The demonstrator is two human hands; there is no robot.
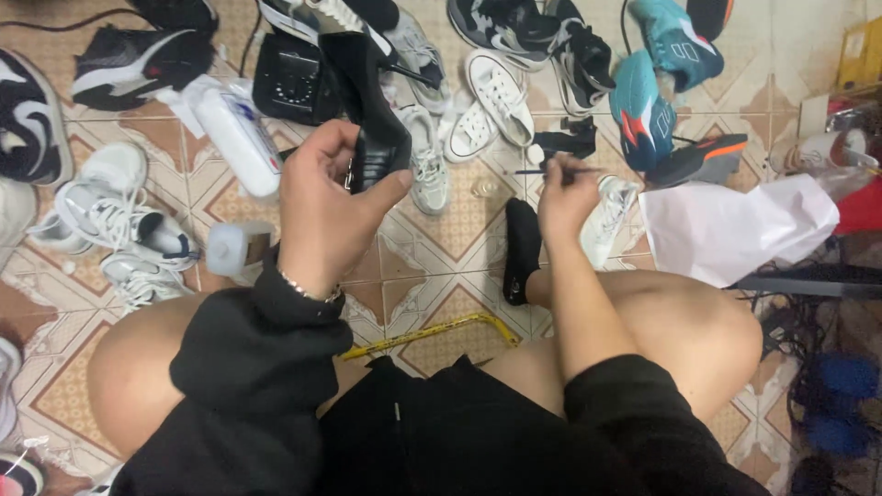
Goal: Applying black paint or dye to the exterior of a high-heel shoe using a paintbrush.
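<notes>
My left hand [322, 207] grips a black high-heeled shoe [367, 101] by its sole end, held up over the tiled floor. My right hand [567, 197] pinches a thin dark brush or stick [542, 171] that points left, just above a small clear jar [484, 188] on the floor. Both arms wear black sleeves, and my bare knees spread to either side. A black-socked foot [522, 248] rests on the tiles below my right hand.
Many shoes lie around: white sneakers [119, 220] at left, white canvas shoes [491, 106], teal trainers [648, 101], black-and-white ones [32, 119]. A white tube [241, 138], a white bottle [237, 248], a yellow tool [432, 332] and a white bag [735, 225] are near.
</notes>
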